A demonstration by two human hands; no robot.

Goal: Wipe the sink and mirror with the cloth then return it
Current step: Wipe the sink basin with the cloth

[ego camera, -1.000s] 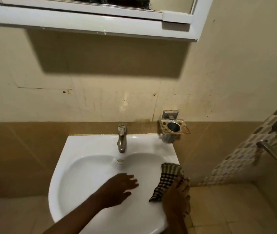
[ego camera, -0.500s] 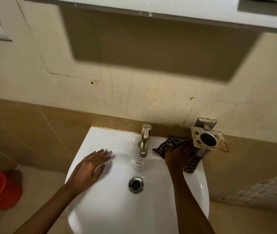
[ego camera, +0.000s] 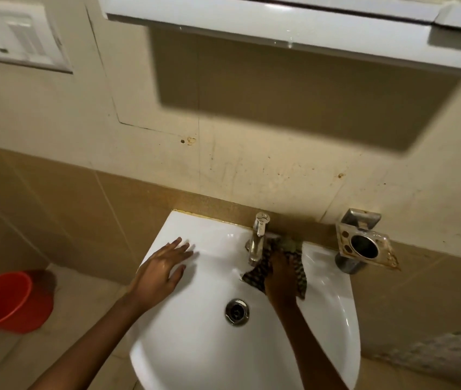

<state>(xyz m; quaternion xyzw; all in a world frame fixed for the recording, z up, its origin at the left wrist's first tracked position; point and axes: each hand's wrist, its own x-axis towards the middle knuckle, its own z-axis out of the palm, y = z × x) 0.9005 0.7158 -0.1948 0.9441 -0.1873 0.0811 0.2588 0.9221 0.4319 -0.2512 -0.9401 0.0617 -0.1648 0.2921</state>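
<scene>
A white wall-hung sink (ego camera: 201,361) fills the lower middle, with a metal tap (ego camera: 258,237) at its back and a drain (ego camera: 237,311) in the bowl. My right hand (ego camera: 280,277) presses a dark checked cloth (ego camera: 298,266) onto the sink's back ledge, just right of the tap. My left hand (ego camera: 161,271) lies flat with fingers spread on the sink's left rim, holding nothing. Only the white lower frame of the mirror cabinet (ego camera: 280,21) shows at the top; the glass itself is out of view.
A rusty metal tumbler holder (ego camera: 364,243) juts from the wall right of the sink. A red bucket (ego camera: 4,302) stands on the floor at the left. A white switch panel (ego camera: 15,38) sits on the wall at upper left.
My right hand has slid the cloth from the sink's right front edge to the back ledge and now close against the tap. My left hand moved to the left rim.
</scene>
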